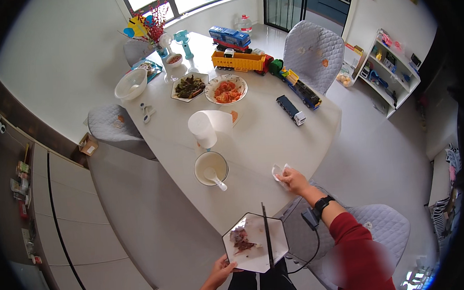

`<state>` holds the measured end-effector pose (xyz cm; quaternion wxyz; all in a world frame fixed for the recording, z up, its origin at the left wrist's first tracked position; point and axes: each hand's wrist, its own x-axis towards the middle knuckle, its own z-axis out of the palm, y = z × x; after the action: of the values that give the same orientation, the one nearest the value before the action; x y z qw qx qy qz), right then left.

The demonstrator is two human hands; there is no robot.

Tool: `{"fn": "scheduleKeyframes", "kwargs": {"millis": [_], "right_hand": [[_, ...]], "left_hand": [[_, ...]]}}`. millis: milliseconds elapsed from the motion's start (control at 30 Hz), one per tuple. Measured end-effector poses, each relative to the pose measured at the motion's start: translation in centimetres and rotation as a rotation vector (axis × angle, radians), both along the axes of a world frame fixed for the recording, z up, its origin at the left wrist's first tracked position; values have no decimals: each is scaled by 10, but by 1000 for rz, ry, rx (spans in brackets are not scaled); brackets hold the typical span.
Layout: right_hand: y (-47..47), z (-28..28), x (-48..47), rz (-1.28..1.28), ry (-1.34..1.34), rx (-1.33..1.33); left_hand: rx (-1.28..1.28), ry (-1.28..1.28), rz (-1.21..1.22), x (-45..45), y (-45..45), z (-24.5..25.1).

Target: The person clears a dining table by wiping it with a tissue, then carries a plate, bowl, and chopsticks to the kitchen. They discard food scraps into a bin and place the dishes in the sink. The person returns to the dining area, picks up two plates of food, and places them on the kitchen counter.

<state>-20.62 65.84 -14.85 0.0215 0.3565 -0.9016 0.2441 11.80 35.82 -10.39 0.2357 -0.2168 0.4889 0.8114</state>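
My left hand [221,270] grips the lower left rim of a white hexagonal plate [257,258] with a dark edge, held off the table's near end. Dark food scraps [241,241] lie on the plate, and a pair of black chopsticks [267,237] rests across its right side. At the table's near right edge, my right hand [294,180] pinches a crumpled white tissue [277,171] against the tabletop. To the left of that hand stands a bowl [211,162] of pale liquid with a white spoon [217,180] in it.
On the table [251,140] are a paper roll [203,126], a dish of red food [227,91], a dish of dark greens [189,87], a white basket [131,85] and several toy trucks [238,60]. Quilted chairs [314,56] surround it. A black cable [318,243] hangs near my right wrist.
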Motion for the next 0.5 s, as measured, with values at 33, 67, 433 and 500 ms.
{"fn": "scheduleKeyframes", "kwargs": {"millis": [33,67,433,500], "right_hand": [[3,1,0,15,-29,4],[7,2,1,34,-50,27],[-1,6,8,-237,-39,156],[-14,5,8,-170,-46,168]], "left_hand": [[-7,-21,-38,2,0,-3],[-11,-20,-75,3,2,-6],[210,-24,-307,19,42,-66],[225,-38,-334,19,42,-78]]}}
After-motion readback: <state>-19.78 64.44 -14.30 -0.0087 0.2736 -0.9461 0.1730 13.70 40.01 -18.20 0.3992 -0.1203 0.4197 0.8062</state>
